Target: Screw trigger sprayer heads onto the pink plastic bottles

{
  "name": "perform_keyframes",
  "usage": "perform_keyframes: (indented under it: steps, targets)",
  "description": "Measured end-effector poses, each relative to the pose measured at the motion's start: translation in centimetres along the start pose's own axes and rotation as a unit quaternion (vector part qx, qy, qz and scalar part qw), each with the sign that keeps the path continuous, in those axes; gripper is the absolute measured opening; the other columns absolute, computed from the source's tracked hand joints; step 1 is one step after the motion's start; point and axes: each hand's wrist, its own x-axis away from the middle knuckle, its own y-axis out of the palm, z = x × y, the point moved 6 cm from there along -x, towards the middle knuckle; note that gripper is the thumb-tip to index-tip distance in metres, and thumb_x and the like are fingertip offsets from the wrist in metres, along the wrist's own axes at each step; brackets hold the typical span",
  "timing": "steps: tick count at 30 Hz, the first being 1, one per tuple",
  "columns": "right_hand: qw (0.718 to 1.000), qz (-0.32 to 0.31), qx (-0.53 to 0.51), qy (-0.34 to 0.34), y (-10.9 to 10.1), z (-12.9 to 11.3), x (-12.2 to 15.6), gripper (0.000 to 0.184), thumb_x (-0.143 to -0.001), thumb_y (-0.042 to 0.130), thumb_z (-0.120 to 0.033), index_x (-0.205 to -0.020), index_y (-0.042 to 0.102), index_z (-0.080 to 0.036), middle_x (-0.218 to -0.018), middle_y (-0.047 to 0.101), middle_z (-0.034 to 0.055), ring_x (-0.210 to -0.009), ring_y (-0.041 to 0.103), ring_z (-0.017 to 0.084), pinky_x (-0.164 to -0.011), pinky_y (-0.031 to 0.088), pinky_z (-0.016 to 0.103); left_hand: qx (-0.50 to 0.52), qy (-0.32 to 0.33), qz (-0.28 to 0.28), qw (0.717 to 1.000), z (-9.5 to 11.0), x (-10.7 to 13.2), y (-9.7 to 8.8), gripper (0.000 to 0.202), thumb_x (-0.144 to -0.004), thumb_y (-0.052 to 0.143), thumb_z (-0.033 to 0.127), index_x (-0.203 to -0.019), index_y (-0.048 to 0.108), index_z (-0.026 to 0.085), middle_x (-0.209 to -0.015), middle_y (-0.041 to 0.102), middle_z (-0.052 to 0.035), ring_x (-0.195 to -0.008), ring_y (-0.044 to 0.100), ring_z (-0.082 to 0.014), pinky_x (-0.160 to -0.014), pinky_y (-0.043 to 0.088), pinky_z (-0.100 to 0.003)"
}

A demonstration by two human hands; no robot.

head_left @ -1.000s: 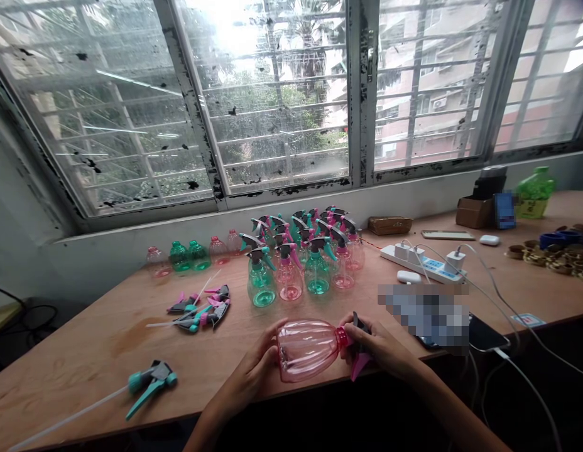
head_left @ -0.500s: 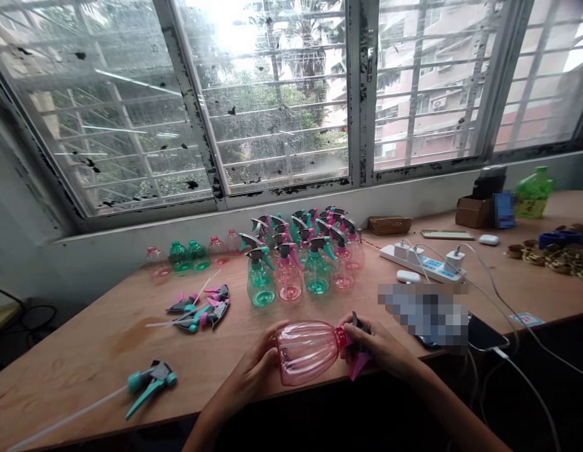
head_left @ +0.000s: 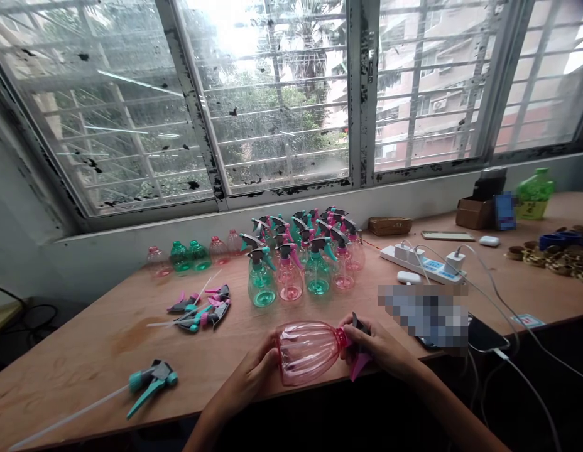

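Observation:
A clear pink spray bottle (head_left: 306, 351) lies on its side at the near edge of the wooden table (head_left: 107, 339). My left hand (head_left: 251, 380) is wrapped round its base. My right hand (head_left: 379, 348) is closed on the black and pink trigger head (head_left: 360, 351) at the bottle's neck. Beyond them stand several finished green and pink spray bottles (head_left: 301, 257) in a cluster.
A teal trigger head with a long white tube (head_left: 150, 380) lies at the near left. Several loose trigger heads (head_left: 201, 307) lie mid-left, and capless bottles (head_left: 192, 254) stand by the wall. A power strip with cables (head_left: 426, 263), a dark phone (head_left: 484, 336) and small boxes are on the right.
My left hand has slid slightly lower on the bottle's base. The bottle and my right hand have hardly moved.

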Motion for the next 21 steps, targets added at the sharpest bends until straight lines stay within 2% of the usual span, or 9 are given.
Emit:
perform_keyframes:
  steps: [2, 8, 12, 14, 17, 21]
  targets:
    - [1.000, 0.000, 0.000, 0.002, 0.0, -0.1, 0.0, 0.042, -0.089, 0.065, -0.058, -0.094, 0.055, -0.017, -0.072, 0.074, 0.0050, -0.060, 0.068, 0.018, -0.056, 0.050, 0.027, -0.007, -0.011, 0.003, 1.000, -0.2, 0.1, -0.1, 0.058, -0.096, 0.047, 0.059, -0.142, 0.054, 0.025, -0.147, 0.057, -0.0059, -0.142, 0.041, -0.0319, -0.122, 0.026, -0.044]
    - [1.000, -0.004, 0.002, 0.003, 0.2, -0.2, 0.1, 0.043, -0.089, 0.066, -0.058, -0.094, 0.055, -0.017, -0.073, 0.074, 0.0053, -0.062, 0.068, 0.018, -0.057, 0.050, 0.027, 0.002, 0.000, 0.005, 1.000, 0.3, 0.2, 0.1, 0.054, -0.098, 0.044, 0.057, -0.138, 0.059, 0.024, -0.140, 0.064, -0.0049, -0.134, 0.051, -0.0300, -0.114, 0.040, -0.039]
    - [1.000, -0.001, 0.003, 0.005, 0.2, -0.2, 0.1, 0.044, -0.088, 0.066, -0.059, -0.093, 0.055, -0.017, -0.072, 0.074, 0.0050, -0.062, 0.069, 0.019, -0.057, 0.050, 0.027, 0.004, 0.006, 0.008, 1.000, 0.6, 0.1, 0.1, 0.055, -0.097, 0.045, 0.059, -0.139, 0.057, 0.026, -0.143, 0.060, -0.0055, -0.135, 0.050, -0.0294, -0.117, 0.035, -0.040]
    - [1.000, 0.001, 0.007, 0.004, 0.2, -0.3, 0.1, 0.044, -0.088, 0.066, -0.059, -0.093, 0.056, -0.017, -0.072, 0.073, 0.0044, -0.062, 0.069, 0.019, -0.058, 0.050, 0.027, 0.033, 0.011, -0.012, 0.999, 0.4, -0.1, 0.4, 0.059, -0.094, 0.049, 0.062, -0.141, 0.054, 0.026, -0.143, 0.060, -0.0079, -0.133, 0.051, -0.0309, -0.116, 0.035, -0.043]
    - [1.000, 0.003, 0.013, -0.002, 0.1, -0.4, 0.0, 0.045, -0.087, 0.066, -0.061, -0.092, 0.057, -0.017, -0.070, 0.071, 0.0031, -0.060, 0.068, 0.019, -0.056, 0.050, 0.027, 0.103, 0.019, -0.051, 0.993, 0.0, -0.3, 0.9, 0.071, -0.086, 0.062, 0.064, -0.144, 0.048, 0.026, -0.138, 0.061, -0.0115, -0.124, 0.058, -0.0327, -0.108, 0.042, -0.047]
    - [0.999, 0.025, 0.015, -0.015, -0.2, -0.5, -0.1, 0.045, -0.087, 0.067, -0.061, -0.091, 0.057, -0.017, -0.068, 0.069, 0.0011, -0.058, 0.067, 0.018, -0.055, 0.049, 0.027, 0.117, 0.015, -0.071, 0.990, 0.0, -0.1, 1.2, 0.077, -0.082, 0.074, 0.054, -0.147, 0.043, 0.029, -0.137, 0.060, -0.0111, -0.120, 0.060, -0.0322, -0.104, 0.044, -0.047]
